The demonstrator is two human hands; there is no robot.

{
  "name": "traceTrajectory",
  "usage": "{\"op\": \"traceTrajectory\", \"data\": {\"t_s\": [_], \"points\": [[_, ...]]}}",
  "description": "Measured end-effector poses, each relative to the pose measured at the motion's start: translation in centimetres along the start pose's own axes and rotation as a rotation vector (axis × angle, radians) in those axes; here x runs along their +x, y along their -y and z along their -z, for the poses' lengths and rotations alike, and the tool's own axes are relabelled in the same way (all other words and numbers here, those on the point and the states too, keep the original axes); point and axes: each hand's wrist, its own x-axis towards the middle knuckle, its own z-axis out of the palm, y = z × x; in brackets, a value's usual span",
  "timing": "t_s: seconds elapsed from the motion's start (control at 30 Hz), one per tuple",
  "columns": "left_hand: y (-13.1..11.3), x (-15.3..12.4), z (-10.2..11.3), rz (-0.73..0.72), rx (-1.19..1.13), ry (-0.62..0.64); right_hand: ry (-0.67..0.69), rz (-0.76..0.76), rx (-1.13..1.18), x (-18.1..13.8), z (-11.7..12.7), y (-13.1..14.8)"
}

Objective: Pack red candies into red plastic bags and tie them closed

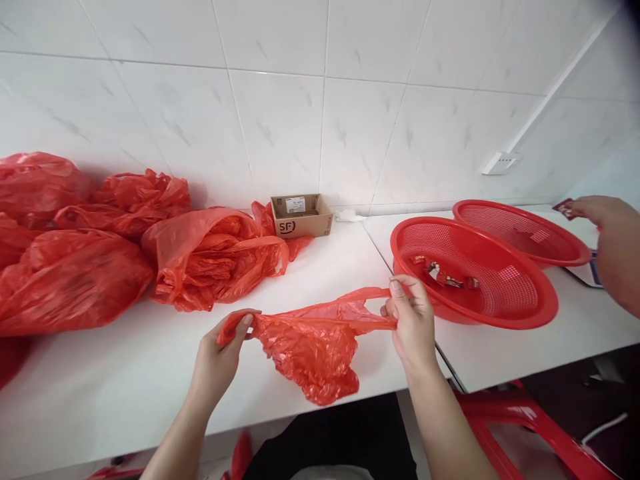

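A thin red plastic bag is stretched sideways between my two hands, its crumpled body hanging down over the front of the white table. My left hand pinches one end of it between thumb and fingers. At the other end, my right hand grips the bag's handle loops, with a gap showing between them. Just beyond that hand stands a red plastic basket with several small wrapped packets in its bottom.
Large bundles of red bags cover the left side. A small cardboard box sits by the tiled wall. On the right, another person's hand holds a small packet above a second red basket. A red stool stands below.
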Motion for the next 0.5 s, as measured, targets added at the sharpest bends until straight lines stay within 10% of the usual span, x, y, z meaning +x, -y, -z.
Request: {"op": "traceTrajectory", "data": {"t_s": [0.13, 0.27, 0.4, 0.5], "points": [[-2.1, -1.4, 1.4, -0.004, -0.076, -0.076, -0.022, -0.032, 0.051, -0.7, 0.6, 0.6], [-7.0, -3.3, 1.4, -0.381, -0.039, -0.169, 0.074, -0.035, 0.077, -2.0, -0.8, 2.2], [-8.0, -4.2, -3.1, -0.746, 0.492, 0.178, 0.247, -0.035, 0.062, -4.1, -3.2, 3.8], [-4.6, -3.1, -6.9, -0.683, 0.732, 0.314, 0.269, -0.008, 0.057, -5.4, -3.5, 5.1]]}}
